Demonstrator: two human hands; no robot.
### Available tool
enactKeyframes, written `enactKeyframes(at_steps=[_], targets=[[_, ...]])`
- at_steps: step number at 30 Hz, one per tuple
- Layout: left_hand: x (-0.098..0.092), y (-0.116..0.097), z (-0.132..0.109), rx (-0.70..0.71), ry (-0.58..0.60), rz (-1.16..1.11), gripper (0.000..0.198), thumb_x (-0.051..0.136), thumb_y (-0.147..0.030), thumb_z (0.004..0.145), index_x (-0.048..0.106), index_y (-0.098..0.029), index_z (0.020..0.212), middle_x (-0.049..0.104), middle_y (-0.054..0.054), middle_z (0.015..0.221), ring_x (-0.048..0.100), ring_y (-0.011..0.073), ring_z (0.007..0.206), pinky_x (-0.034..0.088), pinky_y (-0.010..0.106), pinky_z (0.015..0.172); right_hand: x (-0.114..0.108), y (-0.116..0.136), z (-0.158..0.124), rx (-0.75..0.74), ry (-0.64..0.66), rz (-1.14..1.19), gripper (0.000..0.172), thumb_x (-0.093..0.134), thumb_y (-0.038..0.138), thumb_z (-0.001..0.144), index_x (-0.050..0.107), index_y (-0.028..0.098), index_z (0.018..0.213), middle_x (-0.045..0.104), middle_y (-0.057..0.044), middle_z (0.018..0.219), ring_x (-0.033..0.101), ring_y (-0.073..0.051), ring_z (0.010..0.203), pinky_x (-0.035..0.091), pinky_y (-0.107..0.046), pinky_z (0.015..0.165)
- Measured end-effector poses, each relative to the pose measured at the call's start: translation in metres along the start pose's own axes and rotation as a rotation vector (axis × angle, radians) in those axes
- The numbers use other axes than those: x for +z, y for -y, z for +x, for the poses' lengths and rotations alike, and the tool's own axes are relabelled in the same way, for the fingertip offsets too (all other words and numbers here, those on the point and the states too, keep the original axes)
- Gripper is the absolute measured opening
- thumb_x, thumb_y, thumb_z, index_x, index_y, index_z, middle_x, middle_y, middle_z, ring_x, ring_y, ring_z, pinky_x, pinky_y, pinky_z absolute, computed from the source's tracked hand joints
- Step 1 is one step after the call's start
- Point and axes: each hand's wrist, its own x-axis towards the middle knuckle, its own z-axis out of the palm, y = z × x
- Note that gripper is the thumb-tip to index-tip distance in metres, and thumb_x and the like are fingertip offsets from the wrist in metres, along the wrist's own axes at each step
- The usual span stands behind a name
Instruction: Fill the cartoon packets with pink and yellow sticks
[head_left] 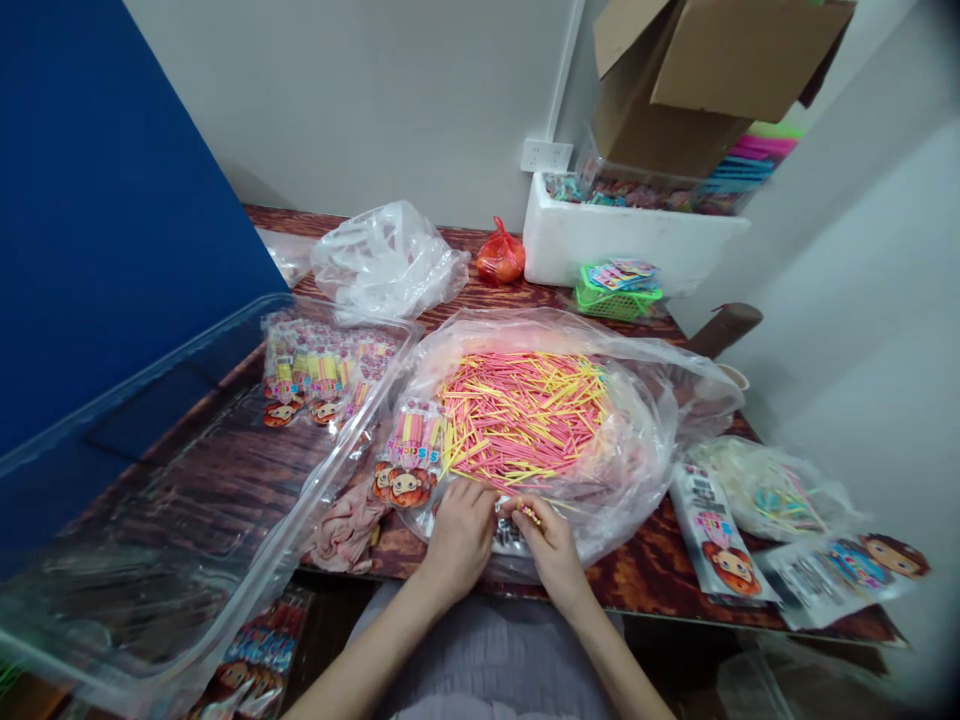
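At the table's front edge, my left hand (463,532) is closed on a small printed plastic packet (510,532), mostly hidden between my hands. My right hand (553,548) pinches a few thin pink and yellow sticks (529,514) by their ends, close to the packet's top. Just beyond both hands, a heap of loose pink and yellow sticks (525,415) lies in a large open clear plastic bag (637,360). Left of the heap, filled packets (409,455) with a cartoon face rest at the bag's edge.
A large clear plastic tub (225,590) at left holds more filled packets (322,370). A pinkish cloth (349,525) lies beside it. Flat packets (716,545) lie at right. Behind stand a green basket (616,300), a white foam box (630,240) and a red bag (500,255).
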Motion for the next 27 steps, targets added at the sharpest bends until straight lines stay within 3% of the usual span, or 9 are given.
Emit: enactKeyframes(at_steps=[5, 9, 17, 21, 27], targets=[[0.0, -0.003, 0.0, 0.032, 0.053, 0.094, 0.021, 0.044, -0.018, 0.095, 0.059, -0.019, 0.109, 0.059, 0.008, 0.106, 0.052, 0.0247, 0.1, 0.042, 0.04, 0.089, 0.002, 0.0, 0.0, -0.016, -0.009, 0.02, 0.017, 0.054, 0.032, 0.091, 0.065, 0.021, 0.085, 0.066, -0.002, 0.083, 0.062, -0.018, 0.082, 0.045, -0.026, 0.078], [-0.004, -0.007, 0.0, 0.03, 0.102, 0.136, 0.025, 0.059, -0.027, 0.088, 0.057, -0.022, 0.112, 0.056, 0.007, 0.11, 0.05, 0.0264, 0.104, 0.041, 0.042, 0.089, 0.003, 0.003, 0.0, -0.039, -0.003, 0.011, 0.02, 0.05, 0.031, 0.094, 0.064, 0.021, 0.086, 0.067, -0.002, 0.086, 0.061, -0.018, 0.084, 0.044, -0.027, 0.079], [0.001, 0.002, 0.016, -0.065, 0.117, 0.124, 0.018, 0.069, -0.026, 0.08, 0.054, -0.02, 0.089, 0.056, 0.004, 0.097, 0.05, 0.0226, 0.093, 0.039, 0.035, 0.079, -0.006, 0.026, 0.0, -0.147, 0.008, -0.033, 0.021, 0.048, 0.028, 0.095, 0.069, 0.022, 0.094, 0.068, -0.004, 0.094, 0.06, -0.02, 0.092, 0.043, -0.029, 0.083], [0.003, 0.01, 0.024, -0.023, 0.086, 0.035, 0.011, 0.064, -0.02, 0.084, 0.055, -0.019, 0.079, 0.056, 0.002, 0.085, 0.051, 0.0194, 0.083, 0.038, 0.031, 0.072, -0.011, 0.038, 0.002, -0.168, 0.02, -0.014, 0.022, 0.048, 0.026, 0.095, 0.07, 0.025, 0.096, 0.068, -0.004, 0.096, 0.061, -0.021, 0.094, 0.044, -0.03, 0.084], [0.003, 0.014, 0.024, 0.009, 0.011, 0.024, 0.018, 0.052, -0.018, 0.091, 0.06, -0.018, 0.075, 0.053, 0.002, 0.08, 0.053, 0.0166, 0.077, 0.039, 0.027, 0.067, -0.011, 0.046, 0.003, -0.167, 0.025, 0.011, 0.023, 0.049, 0.024, 0.094, 0.071, 0.026, 0.098, 0.069, -0.004, 0.098, 0.061, -0.022, 0.095, 0.044, -0.032, 0.086]])
